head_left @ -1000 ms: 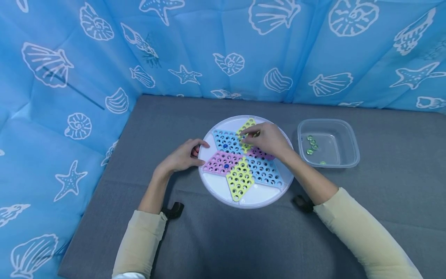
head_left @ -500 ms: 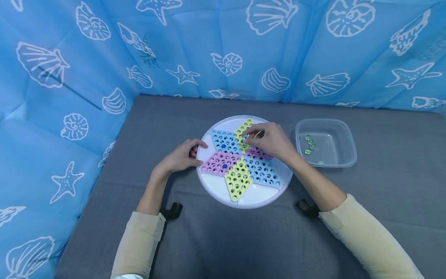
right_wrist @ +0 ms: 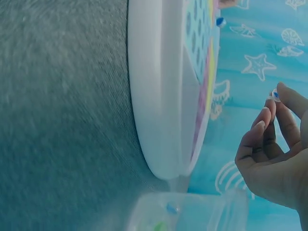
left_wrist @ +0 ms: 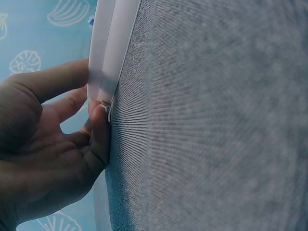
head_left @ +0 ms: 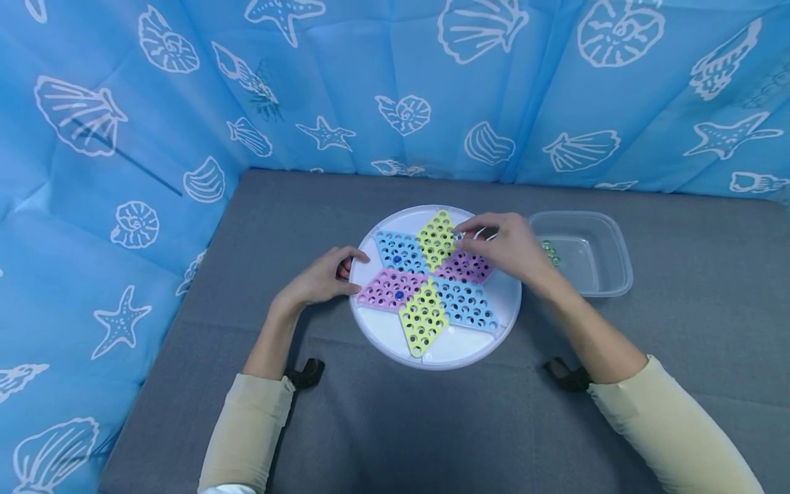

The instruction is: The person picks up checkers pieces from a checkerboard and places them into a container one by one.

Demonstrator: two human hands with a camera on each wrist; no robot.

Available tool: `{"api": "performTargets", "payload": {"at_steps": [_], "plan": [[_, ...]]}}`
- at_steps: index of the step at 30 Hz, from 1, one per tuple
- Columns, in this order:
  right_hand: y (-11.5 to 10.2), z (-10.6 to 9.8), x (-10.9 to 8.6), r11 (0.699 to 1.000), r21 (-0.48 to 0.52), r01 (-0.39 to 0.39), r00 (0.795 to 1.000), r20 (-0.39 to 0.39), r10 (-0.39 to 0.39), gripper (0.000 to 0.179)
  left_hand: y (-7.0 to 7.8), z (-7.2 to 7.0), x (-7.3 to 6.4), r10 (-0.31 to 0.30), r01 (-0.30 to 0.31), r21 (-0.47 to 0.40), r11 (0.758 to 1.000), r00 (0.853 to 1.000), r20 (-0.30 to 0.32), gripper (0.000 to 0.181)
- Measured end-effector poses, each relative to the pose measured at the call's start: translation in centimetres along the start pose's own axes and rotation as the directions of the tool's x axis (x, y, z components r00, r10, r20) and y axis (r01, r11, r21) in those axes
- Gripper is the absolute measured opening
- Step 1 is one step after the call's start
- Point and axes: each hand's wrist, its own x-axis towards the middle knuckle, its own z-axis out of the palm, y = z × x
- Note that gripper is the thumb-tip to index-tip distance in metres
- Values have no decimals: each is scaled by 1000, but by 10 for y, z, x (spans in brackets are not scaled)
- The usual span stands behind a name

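Observation:
A round white Chinese checkers board (head_left: 378, 328) with a yellow, blue and pink star of holes lies on the table. At its left rim, my left hand (head_left: 323, 276) grips the edge; in the left wrist view its fingers (left_wrist: 72, 72) hold the rim. My right hand (head_left: 512, 247) pinches a clear marble (right_wrist: 275, 95) with blue in it, held above the board's upper right part. One blue marble (head_left: 398, 260) sits in the blue section, another blue marble (head_left: 399, 295) in the pink one.
Right of the board stands a clear plastic box (head_left: 625, 271) with green marbles (head_left: 551, 252) in it, partly hidden by my right hand. Grey cloth (head_left: 420, 425) covers the table. A blue shell-print curtain (head_left: 345, 75) hangs behind and at the left.
My right hand has moved right with the marble, from the yellow section toward the box, and now overlaps the box's left side. My left hand has stayed on the rim.

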Motion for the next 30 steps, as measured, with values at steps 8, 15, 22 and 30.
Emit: {"api": "performTargets", "payload": {"at_steps": [8, 15, 22, 30], "plan": [[-1, -12, -8, 999, -39, 8, 1000, -16, -9, 30, 1, 0, 1, -12, 12, 3, 1000, 1000, 4, 46], [5, -24, -13, 998, -63, -20, 999, -33, 18, 30, 1, 1, 1, -2, 2, -5, 1000, 1000, -7, 46], [14, -41, -24, 989, -130, -64, 997, -46, 58, 32, 0, 0, 2, -15, 15, 24, 1000, 1000, -11, 47], [27, -52, -33, 987, -132, -86, 995, -66, 78, 32, 0, 0, 1, -17, 17, 18, 1000, 1000, -8, 46]]}}
